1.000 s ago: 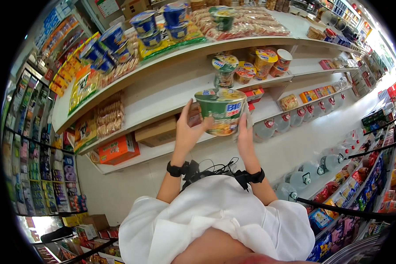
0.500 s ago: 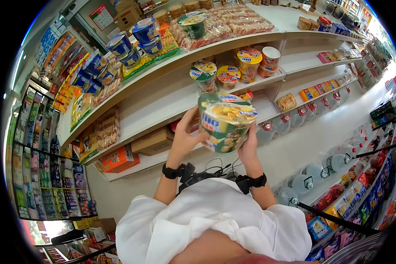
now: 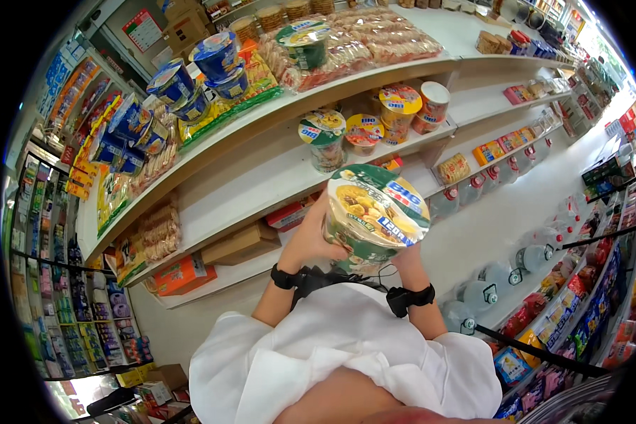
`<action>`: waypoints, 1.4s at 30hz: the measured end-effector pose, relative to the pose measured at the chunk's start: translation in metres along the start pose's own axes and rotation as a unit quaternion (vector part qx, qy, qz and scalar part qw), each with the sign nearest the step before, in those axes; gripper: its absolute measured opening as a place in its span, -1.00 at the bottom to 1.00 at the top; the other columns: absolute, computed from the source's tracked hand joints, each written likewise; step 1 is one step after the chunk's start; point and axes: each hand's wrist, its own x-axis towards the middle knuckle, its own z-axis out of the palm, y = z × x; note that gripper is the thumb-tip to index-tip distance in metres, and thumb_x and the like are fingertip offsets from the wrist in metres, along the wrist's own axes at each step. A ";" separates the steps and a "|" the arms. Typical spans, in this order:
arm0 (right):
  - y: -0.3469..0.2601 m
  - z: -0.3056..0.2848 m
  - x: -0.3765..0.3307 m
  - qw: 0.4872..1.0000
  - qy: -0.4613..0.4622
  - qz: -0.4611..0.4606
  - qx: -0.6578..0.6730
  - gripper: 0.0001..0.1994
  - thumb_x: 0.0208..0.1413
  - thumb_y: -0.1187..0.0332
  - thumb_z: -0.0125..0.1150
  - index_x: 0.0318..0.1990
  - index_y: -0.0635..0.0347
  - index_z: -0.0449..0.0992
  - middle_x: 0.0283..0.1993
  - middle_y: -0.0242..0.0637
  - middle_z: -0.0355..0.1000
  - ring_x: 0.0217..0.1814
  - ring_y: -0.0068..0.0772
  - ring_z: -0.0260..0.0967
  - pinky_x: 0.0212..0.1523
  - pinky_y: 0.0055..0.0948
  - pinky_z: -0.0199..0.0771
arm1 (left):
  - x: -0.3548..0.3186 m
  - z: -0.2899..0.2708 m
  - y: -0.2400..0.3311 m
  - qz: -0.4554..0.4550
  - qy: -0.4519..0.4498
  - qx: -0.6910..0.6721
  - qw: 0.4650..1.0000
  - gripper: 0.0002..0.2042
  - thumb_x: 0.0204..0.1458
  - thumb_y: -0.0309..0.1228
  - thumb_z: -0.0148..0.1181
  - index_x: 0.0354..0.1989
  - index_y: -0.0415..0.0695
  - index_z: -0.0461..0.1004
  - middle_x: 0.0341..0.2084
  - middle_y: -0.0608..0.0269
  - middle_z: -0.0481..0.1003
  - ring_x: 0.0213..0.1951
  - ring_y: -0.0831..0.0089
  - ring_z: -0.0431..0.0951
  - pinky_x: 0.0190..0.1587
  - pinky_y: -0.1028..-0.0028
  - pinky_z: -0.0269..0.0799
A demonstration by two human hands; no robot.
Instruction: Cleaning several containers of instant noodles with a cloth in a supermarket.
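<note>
Between both hands I hold a large instant noodle cup (image 3: 376, 215), green with a printed lid that faces up toward me. My left hand (image 3: 311, 233) is closed round its left side, the thumb on the lower wall. On the opposite side, my right hand (image 3: 407, 258) grips it low down, its fingers mostly hidden behind the cup. Past it, on the middle shelf, stands a green and white noodle cup (image 3: 323, 141). Beside that are a small orange-yellow cup (image 3: 364, 134) and a yellow-lidded cup (image 3: 400, 106).
The white shelf unit (image 3: 247, 145) curves across in front of me. On its top are blue noodle cups (image 3: 217, 56), bagged noodles (image 3: 374, 42) and another green cup (image 3: 304, 44). Cartons (image 3: 240, 242) fill the lower left. Large water bottles (image 3: 478, 293) line the right-hand side.
The cup has come slightly nearer to me and turned, so more of its lid shows. Both hands keep their hold. My view has shifted a little.
</note>
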 end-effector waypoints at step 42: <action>-0.072 0.215 0.312 0.881 -0.124 -0.360 -0.280 -0.59 0.42 0.32 -0.19 0.29 0.41 0.16 0.17 -0.12 0.32 0.18 -0.42 0.24 0.18 -0.44 0.24 | 0.260 -0.146 0.045 0.260 0.294 0.293 0.872 -0.23 -0.13 -0.48 0.49 0.27 -0.32 0.18 0.11 0.01 0.39 0.10 0.28 0.44 0.16 0.35 0.33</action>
